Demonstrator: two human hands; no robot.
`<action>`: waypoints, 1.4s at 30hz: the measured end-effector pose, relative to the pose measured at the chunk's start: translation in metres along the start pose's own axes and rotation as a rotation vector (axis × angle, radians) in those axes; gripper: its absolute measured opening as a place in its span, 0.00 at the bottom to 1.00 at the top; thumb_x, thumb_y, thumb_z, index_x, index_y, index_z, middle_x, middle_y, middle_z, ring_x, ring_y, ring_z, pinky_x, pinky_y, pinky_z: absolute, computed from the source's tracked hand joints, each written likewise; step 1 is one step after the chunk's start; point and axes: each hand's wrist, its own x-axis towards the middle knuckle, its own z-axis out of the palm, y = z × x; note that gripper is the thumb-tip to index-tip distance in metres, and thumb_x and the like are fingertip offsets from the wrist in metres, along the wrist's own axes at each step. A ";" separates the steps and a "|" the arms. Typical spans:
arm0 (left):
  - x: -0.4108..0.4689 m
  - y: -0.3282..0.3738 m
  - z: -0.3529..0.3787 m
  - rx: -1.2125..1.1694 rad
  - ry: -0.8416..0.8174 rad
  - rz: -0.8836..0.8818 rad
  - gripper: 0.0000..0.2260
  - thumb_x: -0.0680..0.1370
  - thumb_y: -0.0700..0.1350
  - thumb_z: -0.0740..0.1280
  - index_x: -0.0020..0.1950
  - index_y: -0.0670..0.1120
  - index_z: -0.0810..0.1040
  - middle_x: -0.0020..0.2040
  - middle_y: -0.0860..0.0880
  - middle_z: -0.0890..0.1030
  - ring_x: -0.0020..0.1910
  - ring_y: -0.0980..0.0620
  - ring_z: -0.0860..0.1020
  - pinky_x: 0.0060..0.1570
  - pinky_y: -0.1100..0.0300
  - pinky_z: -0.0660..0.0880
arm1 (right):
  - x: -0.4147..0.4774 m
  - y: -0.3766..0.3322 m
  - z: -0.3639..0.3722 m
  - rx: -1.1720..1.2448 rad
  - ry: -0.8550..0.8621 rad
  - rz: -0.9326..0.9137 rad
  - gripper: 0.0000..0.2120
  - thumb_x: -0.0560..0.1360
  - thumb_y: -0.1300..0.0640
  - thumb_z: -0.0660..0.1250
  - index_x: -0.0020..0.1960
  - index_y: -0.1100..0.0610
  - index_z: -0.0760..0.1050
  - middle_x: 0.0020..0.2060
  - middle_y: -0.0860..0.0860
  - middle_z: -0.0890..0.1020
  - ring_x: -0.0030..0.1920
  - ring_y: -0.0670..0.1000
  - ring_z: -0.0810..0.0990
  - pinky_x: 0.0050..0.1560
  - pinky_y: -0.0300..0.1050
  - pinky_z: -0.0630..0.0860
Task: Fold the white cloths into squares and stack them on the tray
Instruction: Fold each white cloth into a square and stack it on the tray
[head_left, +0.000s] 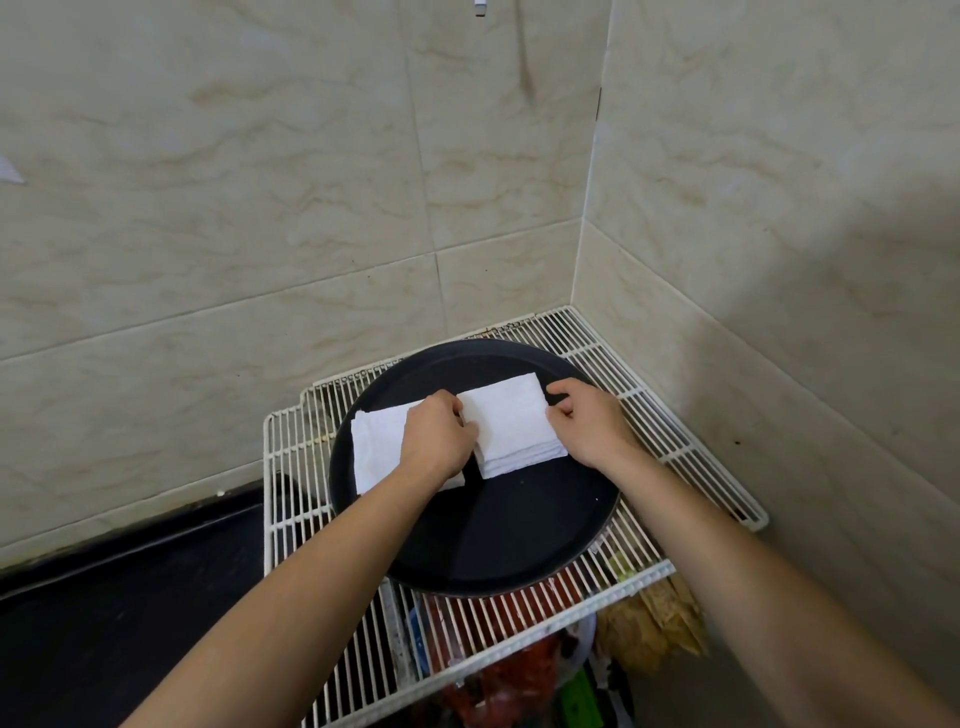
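A round black tray (519, 530) sits on a white wire rack. On its far half lies a stack of folded white cloths (509, 426), squared and several layers thick. A second folded white cloth (376, 452) lies to the left of the stack, partly under my left wrist. My left hand (441, 434) grips the stack's left edge with curled fingers. My right hand (584, 415) pinches the stack's right edge, thumb on the cloth's side.
The white wire rack (649, 410) stands in a corner of beige tiled walls. A black counter (130, 597) lies to the left. Under the rack are red packaging (498, 618) and a brown bundle (654, 623).
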 end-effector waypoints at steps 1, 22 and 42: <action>-0.001 0.000 -0.001 0.007 -0.003 0.007 0.06 0.77 0.41 0.69 0.53 0.44 0.77 0.45 0.48 0.82 0.45 0.46 0.82 0.51 0.50 0.79 | -0.001 -0.002 0.000 -0.073 0.009 -0.047 0.20 0.81 0.56 0.62 0.73 0.52 0.70 0.56 0.51 0.81 0.56 0.52 0.79 0.54 0.44 0.75; -0.105 -0.148 -0.168 0.553 0.578 0.125 0.31 0.81 0.62 0.51 0.79 0.47 0.62 0.80 0.39 0.58 0.79 0.38 0.55 0.72 0.38 0.59 | -0.030 -0.142 0.089 -0.265 0.117 -0.554 0.28 0.83 0.43 0.54 0.79 0.54 0.60 0.79 0.61 0.58 0.78 0.63 0.56 0.75 0.61 0.58; -0.447 -0.491 -0.404 0.651 0.688 -0.451 0.34 0.79 0.65 0.45 0.81 0.48 0.58 0.81 0.41 0.55 0.80 0.40 0.52 0.74 0.39 0.55 | -0.339 -0.439 0.391 -0.330 -0.224 -1.058 0.32 0.82 0.37 0.50 0.82 0.49 0.48 0.82 0.56 0.45 0.81 0.59 0.43 0.79 0.56 0.46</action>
